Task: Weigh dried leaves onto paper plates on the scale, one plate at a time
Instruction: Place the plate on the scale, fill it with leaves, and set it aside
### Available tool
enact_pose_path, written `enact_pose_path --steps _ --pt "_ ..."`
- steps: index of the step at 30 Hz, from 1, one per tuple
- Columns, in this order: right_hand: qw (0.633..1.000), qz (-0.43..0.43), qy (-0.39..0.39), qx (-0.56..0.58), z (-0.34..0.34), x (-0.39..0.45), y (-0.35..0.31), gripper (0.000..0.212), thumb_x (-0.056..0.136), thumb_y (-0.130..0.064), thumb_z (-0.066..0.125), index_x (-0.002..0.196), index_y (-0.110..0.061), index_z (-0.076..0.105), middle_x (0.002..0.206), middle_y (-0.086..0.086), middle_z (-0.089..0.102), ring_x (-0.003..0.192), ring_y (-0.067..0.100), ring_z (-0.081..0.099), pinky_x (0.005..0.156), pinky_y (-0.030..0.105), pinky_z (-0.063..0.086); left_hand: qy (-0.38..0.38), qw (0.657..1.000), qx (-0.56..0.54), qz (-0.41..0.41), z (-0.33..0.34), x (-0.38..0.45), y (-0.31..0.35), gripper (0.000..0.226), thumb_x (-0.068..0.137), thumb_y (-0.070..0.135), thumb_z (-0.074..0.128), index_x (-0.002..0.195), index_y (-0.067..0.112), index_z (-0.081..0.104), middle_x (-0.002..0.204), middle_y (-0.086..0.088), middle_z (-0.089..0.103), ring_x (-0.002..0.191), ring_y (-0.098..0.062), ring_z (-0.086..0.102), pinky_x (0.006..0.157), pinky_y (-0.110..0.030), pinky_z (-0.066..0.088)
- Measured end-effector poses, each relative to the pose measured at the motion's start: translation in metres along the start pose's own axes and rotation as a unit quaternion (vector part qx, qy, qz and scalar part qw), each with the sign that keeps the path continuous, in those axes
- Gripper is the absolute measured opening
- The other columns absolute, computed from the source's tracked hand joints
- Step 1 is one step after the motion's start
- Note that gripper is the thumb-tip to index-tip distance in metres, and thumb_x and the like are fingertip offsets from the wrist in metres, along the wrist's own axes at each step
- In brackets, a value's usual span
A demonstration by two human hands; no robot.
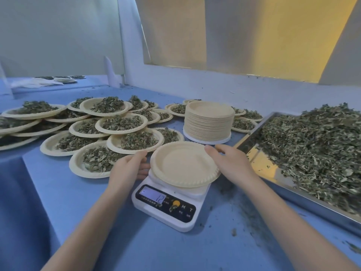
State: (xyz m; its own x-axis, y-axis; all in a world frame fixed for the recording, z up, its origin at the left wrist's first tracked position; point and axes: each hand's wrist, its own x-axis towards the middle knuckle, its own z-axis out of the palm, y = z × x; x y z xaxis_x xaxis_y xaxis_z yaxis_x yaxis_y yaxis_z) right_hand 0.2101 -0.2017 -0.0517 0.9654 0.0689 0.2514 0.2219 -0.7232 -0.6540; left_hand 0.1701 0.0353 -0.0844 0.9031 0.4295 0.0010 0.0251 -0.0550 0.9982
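Blue cloth [82,208] covers the worktable below a pale wall. At centre an empty paper plate [184,164] sits on the white scale [168,204], whose display [153,196] appears to read 12. The left hand [128,167] lies at the plate's left rim, fingers fairly straight and reaching toward or under the edge; whether they touch it cannot be told. The right hand [227,161] rests on the right rim, fingers loosely extended, thumb on the upper edge, not clamped. Judged step: seating a fresh plate before filling. The next move likely calls for zeroing the reading, then taking dried leaves [316,149] from the metal tray [259,165] at right. Behind stands a stack of empty plates [209,122]; filled plates [101,133] overlap at left.
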Motion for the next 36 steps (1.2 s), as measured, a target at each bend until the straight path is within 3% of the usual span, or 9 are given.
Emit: enact_pose_path --steps 4,7,14,21,25,30,32,34,36 --pt "1.0 0.018 -0.02 0.015 -0.004 0.001 0.001 0.056 0.089 -0.061 0.038 0.116 -0.02 0.064 0.12 -0.004 0.062 0.108 0.016 0.055 0.088 0.035 0.043 0.016 1.0 -0.022 0.001 -0.003 -0.002 -0.006 0.036 0.09 0.036 0.056 0.085 0.002 0.069 0.073 -0.01 0.073 0.072 -0.025 0.069 0.07 -0.033 0.054" --pt "1.0 0.01 -0.019 0.015 -0.004 -0.001 -0.001 0.057 0.09 -0.06 0.038 0.111 -0.014 0.065 0.112 0.0 0.065 0.098 0.018 0.057 0.084 0.037 0.044 0.015 1.0 -0.013 0.018 -0.005 -0.005 -0.008 0.036 0.089 0.036 0.058 0.083 0.003 0.071 0.075 -0.01 0.073 0.072 -0.023 0.07 0.075 -0.033 0.054" --pt "1.0 0.007 -0.026 0.012 -0.006 -0.005 -0.003 0.058 0.09 -0.058 0.041 0.106 -0.006 0.063 0.103 0.01 0.066 0.098 0.025 0.058 0.079 0.037 0.044 0.005 0.999 -0.012 0.042 -0.008 -0.007 -0.012 0.033 0.088 0.034 0.059 0.082 0.005 0.071 0.073 -0.008 0.073 0.073 -0.023 0.071 0.083 -0.04 0.055" --pt "1.0 0.006 -0.019 0.024 -0.006 -0.009 -0.007 0.065 0.091 -0.055 0.047 0.12 0.002 0.054 0.125 0.02 0.056 0.113 0.031 0.052 0.098 0.05 0.038 -0.001 0.999 -0.008 0.049 -0.009 -0.01 -0.01 0.028 0.088 0.031 0.061 0.079 0.007 0.072 0.072 -0.008 0.073 0.075 -0.024 0.07 0.086 -0.045 0.054" --pt "1.0 0.002 -0.023 0.018 -0.005 -0.01 -0.006 0.066 0.091 -0.054 0.048 0.12 0.005 0.052 0.126 0.021 0.055 0.113 0.032 0.051 0.097 0.051 0.037 -0.014 0.999 0.009 0.051 -0.01 -0.014 -0.008 0.036 0.073 0.046 0.061 0.074 0.013 0.073 0.072 -0.004 0.073 0.075 -0.022 0.07 0.089 -0.047 0.052" --pt "0.999 0.008 -0.03 0.015 -0.005 -0.009 -0.005 0.063 0.09 -0.058 0.047 0.127 -0.007 0.054 0.132 0.011 0.056 0.12 0.025 0.05 0.096 0.039 0.039 -0.004 0.997 0.021 0.068 -0.009 -0.017 -0.008 0.035 0.067 0.05 0.06 0.075 0.019 0.072 0.072 0.001 0.072 0.068 -0.016 0.068 0.085 -0.045 0.053" --pt "0.998 0.01 -0.064 0.011 -0.009 -0.011 -0.007 0.076 0.082 -0.069 0.049 0.141 -0.022 0.042 0.145 0.0 0.045 0.132 0.02 0.04 0.101 0.034 0.034 -0.004 0.997 0.026 0.075 -0.009 -0.018 -0.008 0.032 0.064 0.05 0.06 0.078 0.023 0.071 0.072 0.004 0.071 0.065 -0.01 0.067 0.079 -0.039 0.054" --pt "0.99 0.012 -0.137 -0.017 -0.016 -0.013 -0.013 0.107 0.06 -0.084 0.053 0.148 -0.031 0.025 0.154 -0.004 0.028 0.141 0.02 0.025 0.113 0.045 0.022 -0.011 0.996 0.037 0.076 -0.008 -0.019 -0.008 0.028 0.067 0.048 0.062 0.081 0.025 0.071 0.074 0.006 0.071 0.064 -0.005 0.066 0.071 -0.03 0.051" --pt "0.977 0.006 -0.199 -0.08 -0.021 -0.018 -0.018 0.131 0.04 -0.093 0.057 0.149 -0.037 0.012 0.157 -0.006 0.014 0.144 0.021 0.012 0.115 0.053 0.015 -0.012 0.995 0.054 0.082 -0.008 -0.018 -0.009 0.018 0.077 0.041 0.065 0.082 0.025 0.07 0.077 0.006 0.071 0.063 -0.002 0.065 0.068 -0.025 0.048"
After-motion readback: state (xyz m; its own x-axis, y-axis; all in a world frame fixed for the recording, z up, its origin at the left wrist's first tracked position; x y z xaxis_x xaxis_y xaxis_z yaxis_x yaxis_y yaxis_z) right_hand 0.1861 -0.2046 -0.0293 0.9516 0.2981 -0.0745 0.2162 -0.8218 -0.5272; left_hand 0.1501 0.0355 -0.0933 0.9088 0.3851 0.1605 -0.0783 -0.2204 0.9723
